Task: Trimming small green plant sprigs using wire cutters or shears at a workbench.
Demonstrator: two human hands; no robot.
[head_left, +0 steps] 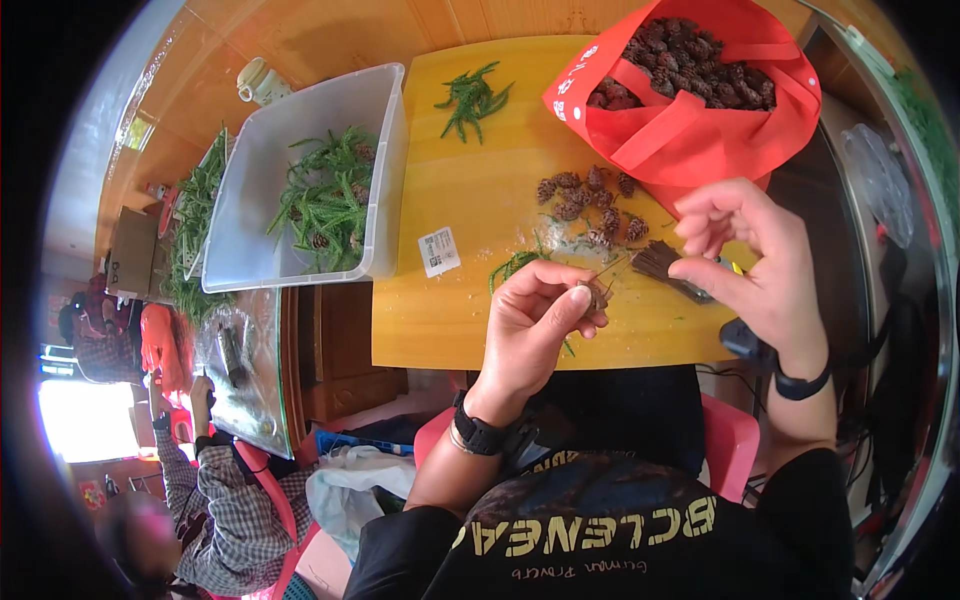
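Note:
My left hand (535, 325) is closed over the table's front part, pinching a small brown pine cone (597, 296) mostly hidden by the fingers. A thin, dark wire or stem sticks up from it. To its right, my right hand (755, 262) is raised, thumb and curled fingers apart, with nothing seen between them. Beneath its thumb lies a bundle of thin brown sticks or wires (657, 262). Beyond both hands, several loose pine cones (572, 200) are grouped on the yellow table (450, 330). Part of a green artificial pine sprig (515, 266) shows behind my left hand.
A clear plastic bin (385, 215) with green sprigs and cones stands at the left. A red bag (670, 140) full of pine cones sits back right. Another sprig (470, 100) and a white label (438, 252) lie on the table. A person (230, 500) works at the lower left.

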